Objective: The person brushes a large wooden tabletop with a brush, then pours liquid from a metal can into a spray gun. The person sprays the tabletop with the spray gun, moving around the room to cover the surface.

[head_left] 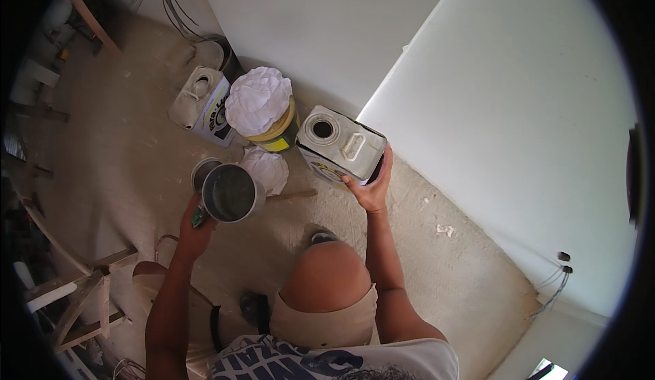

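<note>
My left hand [196, 233] is closed on a grey metal cup [232, 192] with dark inside, a small green piece by my fingers. A second round grey container [205, 170] shows behind it; whether I hold it too I cannot tell. My right hand [372, 185] grips the side of a rectangular metal can [341, 141] with a round open spout on top. Beside that can stands a yellow-banded bucket [276, 139] topped with crumpled white material [259, 99]. A second white bundle [266, 170] and a wooden stick [292, 196] lie on the floor behind the cup.
Another metal can [201, 104] stands back left, near cables [177, 11] hanging at the wall [300, 18]. Wooden pieces [89, 291] crowd the left edge. A white panel or wall [498, 121] runs along the right, with wires [559, 284] low on it.
</note>
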Action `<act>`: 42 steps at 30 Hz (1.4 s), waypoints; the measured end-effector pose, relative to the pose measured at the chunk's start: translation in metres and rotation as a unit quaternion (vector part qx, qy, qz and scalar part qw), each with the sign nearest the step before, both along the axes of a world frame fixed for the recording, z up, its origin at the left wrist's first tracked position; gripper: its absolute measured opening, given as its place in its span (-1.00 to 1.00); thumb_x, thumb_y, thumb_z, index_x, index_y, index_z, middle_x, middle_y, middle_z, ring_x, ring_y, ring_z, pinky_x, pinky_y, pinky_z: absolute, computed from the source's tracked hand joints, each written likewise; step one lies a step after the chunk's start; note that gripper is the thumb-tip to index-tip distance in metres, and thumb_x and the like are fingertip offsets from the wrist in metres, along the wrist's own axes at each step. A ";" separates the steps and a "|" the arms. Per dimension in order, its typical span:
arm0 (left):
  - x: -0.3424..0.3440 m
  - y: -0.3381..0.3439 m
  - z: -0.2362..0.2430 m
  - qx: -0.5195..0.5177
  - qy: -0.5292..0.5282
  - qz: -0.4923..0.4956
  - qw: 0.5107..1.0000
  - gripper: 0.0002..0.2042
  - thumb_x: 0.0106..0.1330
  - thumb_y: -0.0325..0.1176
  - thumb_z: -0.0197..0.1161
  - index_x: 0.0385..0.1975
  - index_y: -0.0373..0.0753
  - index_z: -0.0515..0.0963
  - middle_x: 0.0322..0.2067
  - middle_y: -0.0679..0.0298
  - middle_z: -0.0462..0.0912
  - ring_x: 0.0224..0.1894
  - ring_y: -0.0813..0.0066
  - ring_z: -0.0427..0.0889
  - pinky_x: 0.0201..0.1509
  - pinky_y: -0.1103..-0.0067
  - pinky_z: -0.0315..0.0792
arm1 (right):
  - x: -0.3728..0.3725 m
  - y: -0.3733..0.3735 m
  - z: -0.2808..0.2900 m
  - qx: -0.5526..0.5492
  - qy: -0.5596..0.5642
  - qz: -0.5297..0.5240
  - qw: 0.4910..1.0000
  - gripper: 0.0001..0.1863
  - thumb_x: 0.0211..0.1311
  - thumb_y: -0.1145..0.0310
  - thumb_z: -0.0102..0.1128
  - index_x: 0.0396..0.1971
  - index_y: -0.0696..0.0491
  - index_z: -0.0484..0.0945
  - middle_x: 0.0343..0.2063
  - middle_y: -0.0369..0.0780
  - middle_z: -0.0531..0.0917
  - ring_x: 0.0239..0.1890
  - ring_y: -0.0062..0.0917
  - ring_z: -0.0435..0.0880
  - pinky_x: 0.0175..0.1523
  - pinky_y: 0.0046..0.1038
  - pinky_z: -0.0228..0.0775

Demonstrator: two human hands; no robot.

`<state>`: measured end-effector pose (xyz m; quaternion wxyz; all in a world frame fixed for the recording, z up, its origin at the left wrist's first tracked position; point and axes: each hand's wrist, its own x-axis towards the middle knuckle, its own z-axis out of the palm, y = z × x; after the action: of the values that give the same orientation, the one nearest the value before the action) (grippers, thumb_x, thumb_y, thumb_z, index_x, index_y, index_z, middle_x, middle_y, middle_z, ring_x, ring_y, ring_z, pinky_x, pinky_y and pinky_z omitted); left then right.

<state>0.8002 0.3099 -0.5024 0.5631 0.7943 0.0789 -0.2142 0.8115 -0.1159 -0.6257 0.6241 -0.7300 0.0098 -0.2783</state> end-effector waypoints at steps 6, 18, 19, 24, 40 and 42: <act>-0.010 -0.002 -0.008 0.003 -0.100 0.041 0.994 -0.50 0.34 -0.52 0.30 0.28 -0.30 0.38 -0.05 0.33 0.62 -0.12 0.62 0.58 -0.11 0.59 0.49 | 0.027 0.002 -0.026 0.008 -0.033 0.004 0.999 0.37 -0.22 -0.04 0.71 0.46 0.27 -0.04 0.29 0.01 0.30 0.36 -0.21 0.32 0.46 -0.20 0.12; -0.002 0.058 -0.033 0.053 -0.061 0.128 0.989 -0.62 0.33 -0.27 0.43 0.00 -0.27 0.44 -0.38 0.29 0.67 -0.40 0.61 0.63 -0.40 0.63 0.47 | 0.014 -0.039 -0.005 -0.002 0.075 0.121 0.990 0.48 -0.16 -0.08 0.70 0.52 0.20 -0.27 0.37 -0.06 0.21 0.43 -0.28 0.25 0.47 -0.20 0.15; 0.000 0.062 -0.032 0.049 -0.058 0.142 0.987 -0.62 0.32 -0.28 0.43 0.00 -0.28 0.45 -0.38 0.29 0.67 -0.40 0.61 0.64 -0.41 0.63 0.46 | 0.012 -0.039 -0.002 -0.005 0.078 0.110 0.991 0.44 -0.13 -0.06 0.68 0.52 0.22 -0.23 0.36 -0.03 0.24 0.42 -0.25 0.27 0.47 -0.21 0.15; 0.003 0.078 -0.017 0.037 -0.064 0.165 0.983 -0.67 0.33 -0.34 0.41 -0.01 -0.28 0.47 -0.38 0.32 0.67 -0.40 0.61 0.64 -0.40 0.65 0.45 | -0.012 -0.040 0.026 -0.113 0.050 0.053 0.991 0.19 0.04 0.00 0.57 0.47 0.27 -0.01 0.36 0.07 0.30 0.41 -0.19 0.32 0.47 -0.21 0.15; 0.013 0.078 0.028 -0.062 -0.198 0.116 0.971 -0.36 0.42 -0.40 0.31 0.47 -0.27 0.22 -0.09 0.32 0.60 -0.23 0.64 0.56 -0.19 0.64 0.49 | 0.223 0.128 0.125 -0.761 -0.035 0.224 0.608 -0.86 0.24 0.36 0.13 -0.23 0.00 0.59 -0.24 -0.21 0.62 -0.08 -0.23 0.64 0.00 -0.17 0.50; 0.009 0.085 0.026 -0.047 -0.200 0.099 0.974 -0.38 0.43 -0.39 0.31 0.46 -0.26 0.25 -0.02 0.29 0.59 -0.18 0.61 0.58 -0.11 0.61 0.53 | 0.230 0.121 0.141 -0.735 -0.019 0.232 0.637 -0.87 0.27 0.37 0.10 -0.23 0.01 0.57 -0.25 -0.17 0.62 -0.12 -0.19 0.64 -0.03 -0.14 0.51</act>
<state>0.8095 0.3948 -0.4762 0.6226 0.7818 0.0330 0.0022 1.0416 0.0051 -0.4847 -0.0738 -0.9207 -0.3794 -0.0543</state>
